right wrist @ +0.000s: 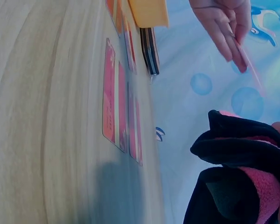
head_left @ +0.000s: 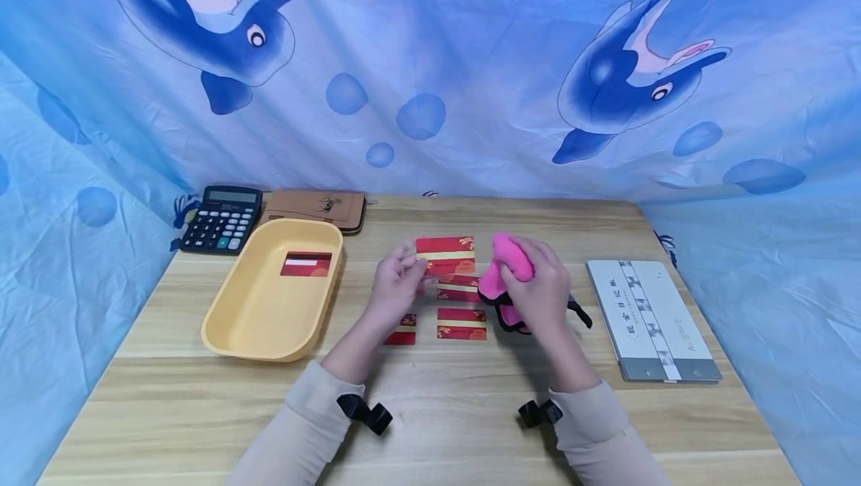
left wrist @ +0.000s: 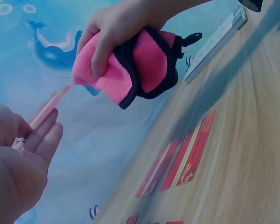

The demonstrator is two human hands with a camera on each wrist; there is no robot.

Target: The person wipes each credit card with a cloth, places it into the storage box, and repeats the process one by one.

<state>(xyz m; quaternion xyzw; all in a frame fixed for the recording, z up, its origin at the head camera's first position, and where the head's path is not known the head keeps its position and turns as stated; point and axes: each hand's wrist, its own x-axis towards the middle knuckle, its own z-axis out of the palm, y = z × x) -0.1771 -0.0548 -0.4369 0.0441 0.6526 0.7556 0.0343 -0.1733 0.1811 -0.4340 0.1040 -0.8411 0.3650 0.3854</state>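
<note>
My left hand (head_left: 397, 280) pinches a red card (head_left: 445, 254) with a pale gold stripe by its left end, raised over the table. A bunched pink cloth (head_left: 511, 258) with black edging and a black strap is gripped in my right hand (head_left: 541, 284), just right of the card. In the left wrist view the pink cloth (left wrist: 149, 58) comes right up to the far end of the held card (left wrist: 49, 107). Below the hands, similar red cards (head_left: 461, 324) lie on the table, one of them (head_left: 401, 330) partly hidden by my left forearm.
A yellow plastic basin (head_left: 258, 321) at left holds another red card (head_left: 306, 264). Behind it are a black calculator (head_left: 223, 220) and a brown wallet-like case (head_left: 312, 209). White and grey notebooks (head_left: 652, 321) lie at right. A blue dolphin-print curtain (head_left: 471, 97) hangs behind the wooden table.
</note>
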